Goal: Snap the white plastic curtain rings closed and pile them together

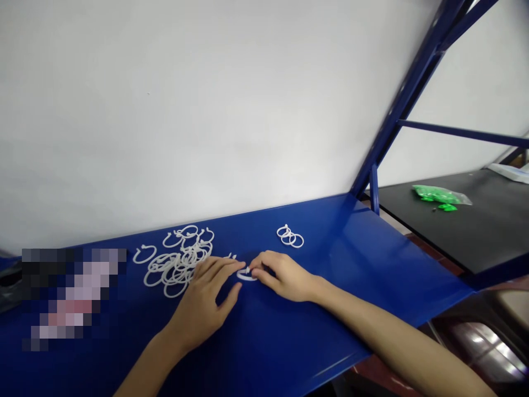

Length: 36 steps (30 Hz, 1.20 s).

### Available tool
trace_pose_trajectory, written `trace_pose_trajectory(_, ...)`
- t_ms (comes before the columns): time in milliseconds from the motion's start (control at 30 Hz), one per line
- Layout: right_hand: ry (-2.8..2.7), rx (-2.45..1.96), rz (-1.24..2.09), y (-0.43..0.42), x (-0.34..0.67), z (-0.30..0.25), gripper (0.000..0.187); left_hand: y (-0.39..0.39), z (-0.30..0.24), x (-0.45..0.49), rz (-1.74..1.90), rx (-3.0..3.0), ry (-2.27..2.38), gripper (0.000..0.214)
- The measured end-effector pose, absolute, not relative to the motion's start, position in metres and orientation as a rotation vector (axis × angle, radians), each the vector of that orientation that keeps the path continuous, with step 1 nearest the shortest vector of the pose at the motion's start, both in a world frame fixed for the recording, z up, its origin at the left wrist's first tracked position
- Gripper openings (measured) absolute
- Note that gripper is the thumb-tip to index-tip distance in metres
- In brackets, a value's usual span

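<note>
White ring (247, 278), small and open-ended, lies low over the middle of the blue bench (264, 342), between the two hands. At the bench's left end a dark item (10, 286) is hard to make out, and a blurred-out patch covers the surface beside it. Next, nearer the back edge, comes a single loose ring (145, 260), then a tangled pile of white rings (184, 273). The left hand (209, 295) reaches over the pile's right side, thumb and fingers apart, forefinger tip at the white ring. The right hand (285, 275) has its thumb and forefinger together on that ring's right end. Beyond it, towards the back edge, three overlapping rings (291, 237) lie flat. A plain white wall (206, 110) rises along the back edge; at the back right corner stands a slanting blue frame (384, 132). Past the bench's right edge, a black table (446, 237) carries a clear bag of green pieces (440, 194), with loose green pieces (447, 208) beside it and a white packet (512, 172) at its far side. Below, a shiny brown chair (463, 314) stands over reddish floor (376, 375).
</note>
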State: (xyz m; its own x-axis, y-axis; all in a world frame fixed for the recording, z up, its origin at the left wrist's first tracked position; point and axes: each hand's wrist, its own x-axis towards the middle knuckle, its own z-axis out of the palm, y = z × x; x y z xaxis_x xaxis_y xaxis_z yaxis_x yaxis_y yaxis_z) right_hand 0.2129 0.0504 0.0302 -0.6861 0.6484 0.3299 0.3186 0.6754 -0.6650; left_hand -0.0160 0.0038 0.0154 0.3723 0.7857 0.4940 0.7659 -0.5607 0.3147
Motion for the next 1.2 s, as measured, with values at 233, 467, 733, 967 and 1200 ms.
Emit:
trace_pose_trajectory(233, -2.046, -0.757, 1.064, 0.044, 0.205, 0.026, 0.018, 0.004, 0.015, -0.003, 1.218, 2.189, 1.553, 0.018)
trace_pose_trajectory(467, -2.009, -0.746, 0.971, 0.045, 0.206, 0.021, 0.009, 0.003, 0.016, -0.002, 1.182, 1.966, 1.595, 0.021)
trace_pose_trajectory(733, -2.248, -0.552, 0.673, 0.04, 0.212, 0.022, 0.019, -0.004, 0.014, 0.004, 1.227, 2.104, 1.462, 0.018)
trace_pose_trajectory(967, -2.35, -0.516, 0.494, 0.044, 0.214, 0.022, 0.021, -0.001, 0.009, 0.008, 1.217, 2.208, 1.431, 0.016)
trace_pose_trajectory(1200, -2.16, -0.959, 0.229, 0.075, 0.234, 0.03, 0.02, 0.011, 0.001, 0.005, 1.069, 2.466, 1.707, 0.032)
